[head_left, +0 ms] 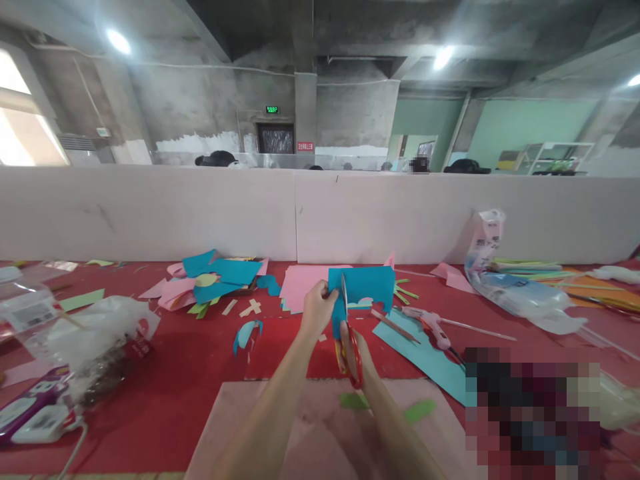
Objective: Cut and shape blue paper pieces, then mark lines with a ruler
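My left hand [319, 308] pinches the left edge of a blue sheet of paper [370, 283], holding it up above the table. In my right hand [363, 353] are red-handled scissors [354, 357], their blades pointing upward across the left part of the sheet. A strip of the blue paper hangs down beside the blades. The sheet's lower right edge looks cut to an uneven outline. Behind it lies a stack of pink sheets [300, 283], partly hidden by my left hand and the blue paper.
A pink glue gun [434, 327] and a pencil [397, 325] lie right, by a light blue sheet [425, 360]. Coloured paper scraps [220, 275] are heaped left. Plastic bags [100, 333] sit farther left, and a clear plastic package [520, 287] right. A white partition [200, 213] borders the red table.
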The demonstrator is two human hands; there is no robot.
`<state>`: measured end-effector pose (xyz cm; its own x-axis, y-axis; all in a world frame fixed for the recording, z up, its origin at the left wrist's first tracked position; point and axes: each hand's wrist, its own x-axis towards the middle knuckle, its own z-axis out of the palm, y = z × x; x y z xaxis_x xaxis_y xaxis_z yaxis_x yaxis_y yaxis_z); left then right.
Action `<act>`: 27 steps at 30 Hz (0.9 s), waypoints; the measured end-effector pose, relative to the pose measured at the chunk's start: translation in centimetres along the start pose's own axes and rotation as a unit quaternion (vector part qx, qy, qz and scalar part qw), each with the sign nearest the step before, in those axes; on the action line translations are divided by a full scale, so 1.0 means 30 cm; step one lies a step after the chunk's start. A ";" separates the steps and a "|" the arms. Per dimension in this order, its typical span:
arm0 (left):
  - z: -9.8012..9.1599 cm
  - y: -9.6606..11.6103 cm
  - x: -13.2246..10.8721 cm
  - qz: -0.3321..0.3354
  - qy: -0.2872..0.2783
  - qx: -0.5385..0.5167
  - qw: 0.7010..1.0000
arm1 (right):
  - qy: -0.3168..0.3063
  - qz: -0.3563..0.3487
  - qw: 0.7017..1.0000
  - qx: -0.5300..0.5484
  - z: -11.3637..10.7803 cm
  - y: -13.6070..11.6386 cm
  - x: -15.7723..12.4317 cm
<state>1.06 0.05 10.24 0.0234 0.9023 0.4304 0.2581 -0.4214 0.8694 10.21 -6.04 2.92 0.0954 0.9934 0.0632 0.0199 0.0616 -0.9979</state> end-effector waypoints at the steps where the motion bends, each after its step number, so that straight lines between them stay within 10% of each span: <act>1: 0.000 -0.002 0.000 0.000 0.000 0.001 1.000 | 0.001 0.001 1.000 0.004 0.002 0.007 0.003; 27: -0.033 -0.014 0.042 0.033 0.025 -0.004 0.999 | 0.013 0.017 1.000 0.010 0.007 0.002 -0.004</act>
<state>0.04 1.28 10.64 -0.0081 0.8671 0.4981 0.2502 -0.4805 0.8405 9.98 -6.12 2.84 0.1217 0.9921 0.0295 -0.0040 0.0302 -0.9995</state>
